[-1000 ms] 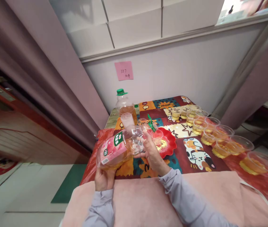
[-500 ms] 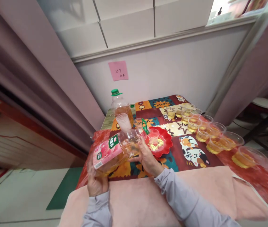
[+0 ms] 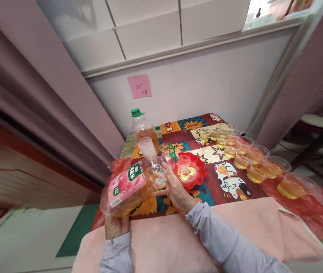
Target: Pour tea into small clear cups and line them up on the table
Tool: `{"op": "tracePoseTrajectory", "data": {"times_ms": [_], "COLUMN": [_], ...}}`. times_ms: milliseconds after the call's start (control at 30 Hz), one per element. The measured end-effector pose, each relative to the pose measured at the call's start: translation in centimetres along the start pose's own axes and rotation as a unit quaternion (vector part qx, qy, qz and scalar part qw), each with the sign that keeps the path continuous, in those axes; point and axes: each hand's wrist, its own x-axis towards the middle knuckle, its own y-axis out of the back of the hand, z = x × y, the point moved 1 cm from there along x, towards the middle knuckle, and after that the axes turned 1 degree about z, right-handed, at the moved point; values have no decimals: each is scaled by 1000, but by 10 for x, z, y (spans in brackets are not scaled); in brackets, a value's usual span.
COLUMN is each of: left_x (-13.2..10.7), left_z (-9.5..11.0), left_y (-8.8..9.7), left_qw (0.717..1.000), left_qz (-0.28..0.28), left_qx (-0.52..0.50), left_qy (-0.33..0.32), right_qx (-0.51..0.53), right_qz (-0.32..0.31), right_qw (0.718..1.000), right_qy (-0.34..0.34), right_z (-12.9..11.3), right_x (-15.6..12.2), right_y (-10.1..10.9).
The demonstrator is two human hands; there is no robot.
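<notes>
A large clear juice bottle with a pink label lies tilted in my hands, its neck pointing right over a red scalloped plate. My left hand supports the base from below, fingers partly hidden behind the bottle. My right hand is wrapped round the upper part near the neck. A green carrying handle hangs at the bottle's neck. On the plate stands a clear plastic cup, close to the bottle's mouth; whether liquid is flowing I cannot tell.
Behind my bottle stand a stack of plastic cups and another juice bottle with a green cap. Several cups of yellow juice line the table's right side. A pink cloth covers the near edge.
The bottle's base has risen slightly, showing more of it above my left hand. My right hand keeps its hold near the neck. The view has shifted a little.
</notes>
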Motion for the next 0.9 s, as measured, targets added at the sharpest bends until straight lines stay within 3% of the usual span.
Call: {"op": "tracePoseTrajectory", "data": {"times_ms": [267,433,633,900], "left_x": [0,9,17,15], "left_z": [-3,-15,-27,-26], "left_y": [-1,21,40,36], "left_qw": [997,986,983,989], "left_qz": [-20,-20,-75,-47], "left_qx": [-25,-46,-42,-24], "left_qy": [75,159,161,138], "right_qx": [11,10,-8,18], "right_qz": [9,-7,20,9], "right_qw": [1000,1000,1000,1000], "right_qy": [-6,4,6,1], "right_z": [-3,-2,-1,-1], "right_x": [0,0,2,3], "right_y": [0,-1,2,3]}}
